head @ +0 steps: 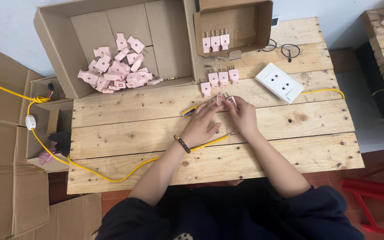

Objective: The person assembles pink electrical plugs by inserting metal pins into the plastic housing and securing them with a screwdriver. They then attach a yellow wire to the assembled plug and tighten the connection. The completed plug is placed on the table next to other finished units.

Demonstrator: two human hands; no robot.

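Hands meet near the bench's middle: left hand [202,124] and right hand [243,116] both pinch a small pink plug [222,98], just short of the plug row [221,79] toward the far edge. Light, rigid plastic with thin prongs; best held by its body.

I see soft, even daylight and a bright view; shadows under my hands are faint, no glare, edges bend slightly, focus sharp.
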